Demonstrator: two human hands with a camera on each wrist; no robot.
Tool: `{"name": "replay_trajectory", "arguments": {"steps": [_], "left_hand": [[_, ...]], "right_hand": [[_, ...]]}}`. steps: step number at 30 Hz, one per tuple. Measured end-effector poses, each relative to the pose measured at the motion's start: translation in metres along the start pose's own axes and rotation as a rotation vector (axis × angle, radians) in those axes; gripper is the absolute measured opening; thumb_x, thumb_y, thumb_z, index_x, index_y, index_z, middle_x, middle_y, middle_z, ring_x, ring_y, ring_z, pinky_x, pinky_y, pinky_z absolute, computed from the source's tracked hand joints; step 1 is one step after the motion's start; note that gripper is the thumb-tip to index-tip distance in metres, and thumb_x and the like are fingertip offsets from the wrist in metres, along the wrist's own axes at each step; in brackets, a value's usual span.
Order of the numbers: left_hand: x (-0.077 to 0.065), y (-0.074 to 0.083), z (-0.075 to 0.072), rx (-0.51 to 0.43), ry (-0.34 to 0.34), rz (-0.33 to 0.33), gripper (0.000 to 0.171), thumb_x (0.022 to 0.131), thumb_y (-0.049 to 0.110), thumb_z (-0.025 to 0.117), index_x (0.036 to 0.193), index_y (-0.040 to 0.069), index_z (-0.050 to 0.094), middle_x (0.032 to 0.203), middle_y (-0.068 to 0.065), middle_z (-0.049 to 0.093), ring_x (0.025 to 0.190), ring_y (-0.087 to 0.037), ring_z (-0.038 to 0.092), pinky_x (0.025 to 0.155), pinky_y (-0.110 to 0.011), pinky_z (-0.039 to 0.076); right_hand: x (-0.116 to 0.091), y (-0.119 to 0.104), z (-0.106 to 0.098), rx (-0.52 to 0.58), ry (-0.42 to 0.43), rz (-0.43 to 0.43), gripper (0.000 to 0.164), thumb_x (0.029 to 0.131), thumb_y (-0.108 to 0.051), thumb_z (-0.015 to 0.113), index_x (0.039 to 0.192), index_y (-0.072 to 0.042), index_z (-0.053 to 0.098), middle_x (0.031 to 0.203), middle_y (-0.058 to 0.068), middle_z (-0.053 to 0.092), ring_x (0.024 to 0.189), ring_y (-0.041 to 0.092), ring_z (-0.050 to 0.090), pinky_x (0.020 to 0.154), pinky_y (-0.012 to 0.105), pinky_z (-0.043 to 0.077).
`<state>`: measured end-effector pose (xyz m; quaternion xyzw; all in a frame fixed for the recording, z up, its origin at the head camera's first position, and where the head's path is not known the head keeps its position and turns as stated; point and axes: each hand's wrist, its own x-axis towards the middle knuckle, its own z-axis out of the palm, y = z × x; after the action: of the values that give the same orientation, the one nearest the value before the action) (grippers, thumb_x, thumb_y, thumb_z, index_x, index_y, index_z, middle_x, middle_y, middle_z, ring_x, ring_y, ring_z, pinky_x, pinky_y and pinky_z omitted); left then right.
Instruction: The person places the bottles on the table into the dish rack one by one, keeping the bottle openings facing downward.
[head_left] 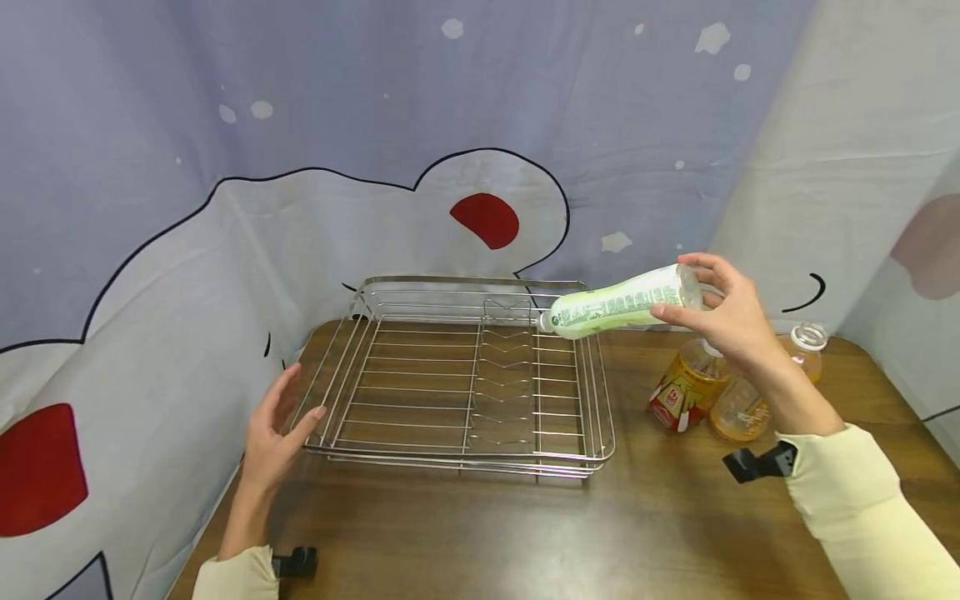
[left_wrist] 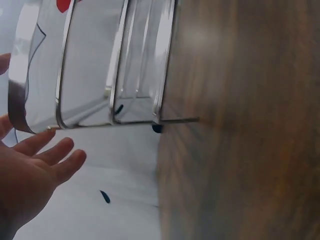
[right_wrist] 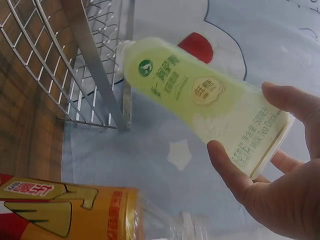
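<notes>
The right hand (head_left: 729, 315) grips a bottle (head_left: 618, 304) at the two o'clock of the rack (head_left: 450, 456), probably for placing, which next needs lowering, while the left hand (head_left: 272, 442), at eight, looks relaxed.

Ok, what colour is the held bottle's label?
The label is light green fading to whitish, clearest in right wrist view.

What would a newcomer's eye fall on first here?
Likely the pale green bottle, tilted neck-down in the right hand at the right side of the wire rack. Next, that shiny rack itself, with the left hand at its near left corner.
</notes>
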<state>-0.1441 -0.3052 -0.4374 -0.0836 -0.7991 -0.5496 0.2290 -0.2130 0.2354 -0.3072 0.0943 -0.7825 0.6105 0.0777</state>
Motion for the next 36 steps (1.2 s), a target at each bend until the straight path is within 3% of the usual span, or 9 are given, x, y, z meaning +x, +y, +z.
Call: {"name": "replay_trajectory", "arguments": {"steps": [6,12,14,15,18,22,23,27,36], "left_hand": [[-0.004,-0.007,-0.003,-0.063,-0.126,-0.131,0.072,0.092,-0.006,0.063,0.154,0.000,0.028,0.156,-0.020,0.028,0.137,-0.010,0.033,0.097,-0.013,0.037],[-0.006,-0.015,-0.004,-0.074,-0.212,-0.242,0.074,0.096,0.004,0.061,0.158,0.011,0.022,0.160,-0.019,0.018,0.138,-0.035,0.034,0.107,-0.029,0.037],[-0.007,-0.017,-0.004,-0.106,-0.240,-0.259,0.074,0.098,0.006,0.059,0.159,0.014,0.018,0.160,-0.023,0.017,0.135,-0.033,0.039,0.106,-0.028,0.038],[-0.007,-0.018,-0.003,-0.124,-0.253,-0.265,0.074,0.099,0.006,0.058,0.159,0.015,0.016,0.159,-0.024,0.016,0.133,-0.027,0.043,0.101,-0.021,0.041],[-0.007,-0.022,-0.003,-0.219,-0.298,-0.265,0.077,0.100,0.004,0.054,0.160,0.020,0.010,0.160,-0.027,0.009,0.137,-0.026,0.038,0.095,-0.013,0.041],[-0.007,-0.027,-0.004,-0.330,-0.344,-0.251,0.078,0.100,0.000,0.049,0.160,0.024,0.007,0.160,-0.030,0.005,0.136,-0.024,0.043,0.096,-0.016,0.041],[-0.007,-0.028,-0.004,-0.347,-0.350,-0.248,0.077,0.100,0.000,0.048,0.160,0.024,0.007,0.159,-0.030,0.007,0.133,-0.018,0.048,0.096,-0.017,0.042],[-0.008,-0.030,-0.006,-0.364,-0.366,-0.249,0.075,0.101,0.001,0.046,0.160,0.026,0.007,0.156,-0.032,0.018,0.122,-0.015,0.057,0.094,-0.026,0.047],[-0.009,-0.030,-0.006,-0.375,-0.389,-0.260,0.075,0.102,0.003,0.045,0.160,0.028,0.005,0.156,-0.036,0.013,0.125,-0.016,0.054,0.090,-0.036,0.052]], "right_hand": [[0.005,0.001,0.011,-0.188,-0.016,0.017,0.070,0.083,-0.010,0.080,0.142,-0.007,0.042,0.138,0.022,0.044,0.097,0.009,0.058,0.068,0.018,0.053],[0.011,0.005,0.021,-0.264,-0.025,0.017,0.074,0.081,-0.015,0.081,0.143,-0.006,0.042,0.139,0.023,0.045,0.097,0.018,0.059,0.066,0.018,0.051],[0.013,0.007,0.024,-0.287,-0.016,0.018,0.074,0.081,-0.017,0.082,0.143,-0.007,0.043,0.140,0.025,0.045,0.102,0.026,0.058,0.067,0.019,0.049],[0.013,0.008,0.025,-0.301,-0.012,0.021,0.074,0.080,-0.018,0.083,0.143,-0.007,0.044,0.140,0.025,0.046,0.104,0.030,0.058,0.068,0.019,0.049],[0.015,0.012,0.029,-0.325,0.001,0.031,0.074,0.079,-0.018,0.084,0.142,-0.008,0.046,0.139,0.025,0.047,0.105,0.034,0.056,0.068,0.021,0.048],[0.018,0.014,0.033,-0.359,0.011,0.030,0.074,0.078,-0.019,0.084,0.141,-0.008,0.047,0.137,0.024,0.051,0.101,0.031,0.057,0.071,0.026,0.048],[0.019,0.015,0.034,-0.369,0.012,0.026,0.074,0.078,-0.019,0.084,0.141,-0.008,0.047,0.136,0.024,0.051,0.101,0.032,0.056,0.073,0.028,0.047],[0.021,0.018,0.039,-0.413,0.014,0.029,0.074,0.077,-0.023,0.085,0.140,-0.009,0.048,0.136,0.025,0.051,0.105,0.035,0.055,0.079,0.038,0.042],[0.028,0.025,0.048,-0.428,0.007,0.046,0.077,0.078,-0.022,0.084,0.143,-0.008,0.047,0.139,0.027,0.050,0.112,0.038,0.052,0.089,0.048,0.040]]}}
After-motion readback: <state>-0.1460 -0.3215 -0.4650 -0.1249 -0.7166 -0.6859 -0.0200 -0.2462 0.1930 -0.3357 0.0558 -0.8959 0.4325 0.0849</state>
